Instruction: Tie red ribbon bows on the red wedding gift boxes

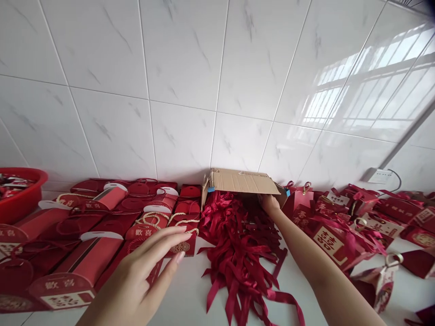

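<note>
My left hand (146,267) hovers with fingers apart in front of the red gift boxes (95,258) on the left, holding nothing. My right hand (270,203) reaches into the right side of an open cardboard box (244,182) that lies against the wall; its fingertips are hidden under the flap. A heap of dark red ribbons (234,253) spills out of the box onto the white surface (183,290). Rope handles (183,221) on some red boxes show just beyond my left fingertips.
A red basin (25,199) with small packets stands at the far left. Finished-looking red boxes with ribbons (340,240) crowd the right side. A power strip (379,175) with a cable sits by the tiled wall (183,136).
</note>
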Available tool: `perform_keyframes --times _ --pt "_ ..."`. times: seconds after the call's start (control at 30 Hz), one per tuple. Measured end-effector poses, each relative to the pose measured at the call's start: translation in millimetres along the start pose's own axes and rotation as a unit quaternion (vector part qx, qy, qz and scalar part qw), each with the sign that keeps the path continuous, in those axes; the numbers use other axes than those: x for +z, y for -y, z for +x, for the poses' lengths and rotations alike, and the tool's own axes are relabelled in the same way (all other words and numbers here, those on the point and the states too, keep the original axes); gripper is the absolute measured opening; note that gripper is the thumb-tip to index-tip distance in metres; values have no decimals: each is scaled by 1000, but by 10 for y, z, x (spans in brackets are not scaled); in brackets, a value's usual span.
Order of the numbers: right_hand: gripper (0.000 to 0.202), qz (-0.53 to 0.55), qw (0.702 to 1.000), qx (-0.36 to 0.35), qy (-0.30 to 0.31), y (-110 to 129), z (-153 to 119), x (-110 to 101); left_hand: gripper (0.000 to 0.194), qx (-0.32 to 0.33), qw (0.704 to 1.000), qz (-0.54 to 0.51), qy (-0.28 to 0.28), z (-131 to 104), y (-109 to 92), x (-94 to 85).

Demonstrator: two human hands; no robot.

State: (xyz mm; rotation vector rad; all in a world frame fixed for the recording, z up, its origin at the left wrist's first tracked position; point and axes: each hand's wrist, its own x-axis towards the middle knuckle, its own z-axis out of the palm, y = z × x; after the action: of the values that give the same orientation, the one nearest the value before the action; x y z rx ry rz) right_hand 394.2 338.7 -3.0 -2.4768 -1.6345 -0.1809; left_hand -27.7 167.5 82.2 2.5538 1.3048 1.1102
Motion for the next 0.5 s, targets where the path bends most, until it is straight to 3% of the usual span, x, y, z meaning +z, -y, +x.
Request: perform_keyframes --times 0.1,0.2,0.27,0.37,0.43,0.5 --pt "33 14 1000 7 -22 -23 -83 -59 31 -3 1000 -20 -5 27 17 12" --pt "43 28 997 18 -65 -40 -367 -131 30 -12 999 -36 -39 52 47 -23" --pt "52 40 994 29 -92 -30 -716 -109 29 -34 997 -37 -62 61 102 -81" --pt "54 70 992 18 -105 38 -1433 101 32 -99 990 -6 -96 38 261 -203" --pt "49 100 989 -20 -105 96 -1919 315 38 -163 981 28 -101 -20 421 -287" --pt "41 181 966 -99 -155 123 -2285 501 46 -236 967 55 -73 -113 611 -363"
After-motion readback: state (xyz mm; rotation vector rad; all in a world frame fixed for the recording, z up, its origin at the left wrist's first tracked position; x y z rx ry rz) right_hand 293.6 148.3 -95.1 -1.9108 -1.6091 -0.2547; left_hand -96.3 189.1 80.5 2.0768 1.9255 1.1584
